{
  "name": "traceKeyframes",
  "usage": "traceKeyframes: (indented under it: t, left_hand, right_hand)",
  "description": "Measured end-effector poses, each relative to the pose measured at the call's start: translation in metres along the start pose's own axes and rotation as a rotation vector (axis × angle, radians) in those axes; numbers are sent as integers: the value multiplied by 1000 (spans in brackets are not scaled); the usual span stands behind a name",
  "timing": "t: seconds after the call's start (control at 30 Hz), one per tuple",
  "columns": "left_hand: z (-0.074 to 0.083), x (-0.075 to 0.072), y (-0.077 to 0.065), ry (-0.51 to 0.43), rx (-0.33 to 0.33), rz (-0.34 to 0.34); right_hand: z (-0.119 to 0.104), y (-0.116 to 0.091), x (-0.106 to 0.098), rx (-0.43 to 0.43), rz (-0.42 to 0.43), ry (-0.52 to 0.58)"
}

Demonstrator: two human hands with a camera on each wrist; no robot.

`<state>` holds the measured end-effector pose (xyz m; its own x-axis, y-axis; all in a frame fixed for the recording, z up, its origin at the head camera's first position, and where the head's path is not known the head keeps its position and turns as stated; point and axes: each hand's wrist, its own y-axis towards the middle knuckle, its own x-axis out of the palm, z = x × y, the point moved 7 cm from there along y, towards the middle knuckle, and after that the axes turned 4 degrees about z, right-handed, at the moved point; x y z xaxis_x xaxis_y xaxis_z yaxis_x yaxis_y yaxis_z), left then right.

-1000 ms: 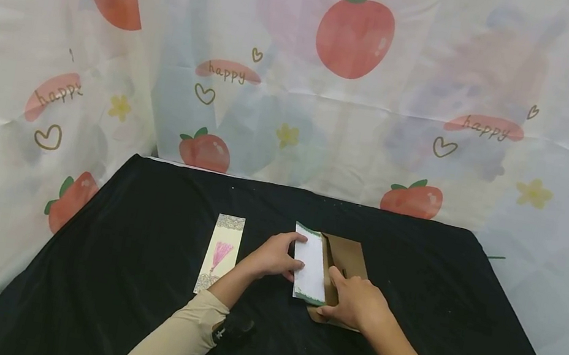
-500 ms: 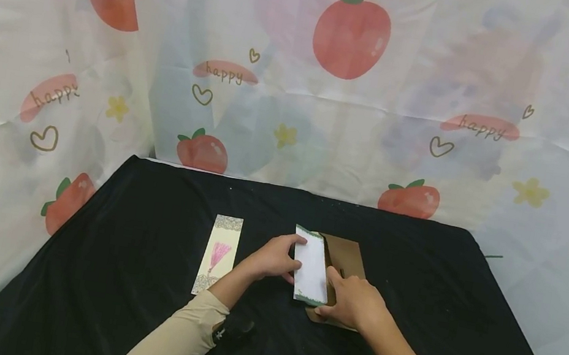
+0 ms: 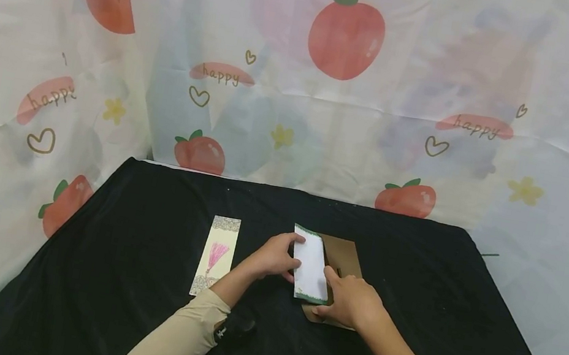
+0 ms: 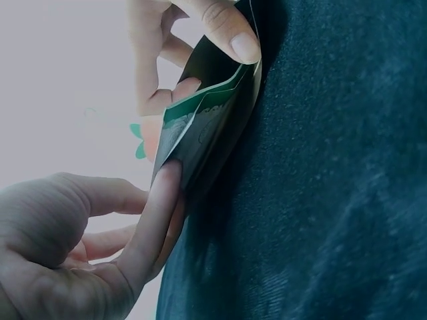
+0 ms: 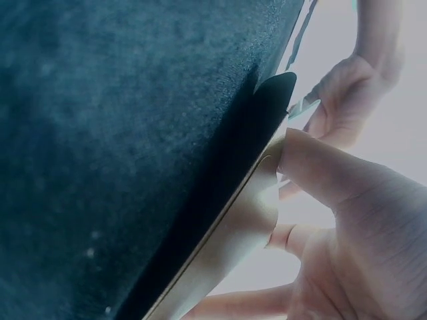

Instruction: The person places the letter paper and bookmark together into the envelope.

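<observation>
My left hand pinches the left edge of a white folded card with green borders. Over the right side of the card's spot lies a brown kraft envelope, which my right hand holds at its mouth, thumb on the near corner. In the left wrist view the card's green edge sits within the envelope's opening, and the fingers of my left hand lie along its outside. The right wrist view has the envelope raised at a slant over the cloth, in the grip of my right hand.
A cream bookmark-like card with a pink tassel lies to the left, partly behind my left forearm. Black cloth covers the table. A white curtain with fruit prints stands behind and at the sides.
The white card has shifted slightly right over the envelope, so less brown shows between it and my right fingers. Both hands keep their grips; the head view has shifted a little.
</observation>
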<state>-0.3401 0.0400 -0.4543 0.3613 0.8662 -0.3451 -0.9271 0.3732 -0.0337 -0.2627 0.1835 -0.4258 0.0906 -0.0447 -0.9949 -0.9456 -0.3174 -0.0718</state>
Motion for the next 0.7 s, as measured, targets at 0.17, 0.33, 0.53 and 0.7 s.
traceKeyframes:
  t: [0.17, 0.33, 0.53, 0.7]
  left_hand:
    - [-1, 2, -2, 3, 6, -2]
    - [2, 4, -3, -21, -1, -26]
    - [5, 5, -3, -44, -15, -33]
    - [6, 6, -2, -60, -8, -27]
  right_hand:
    - [-1, 0, 0, 10, -13, -1]
    - [-2, -1, -1, 3, -7, -9]
    - [-2, 0, -2, -6, 4, -9]
    - [-2, 0, -2, -9, 6, -14]
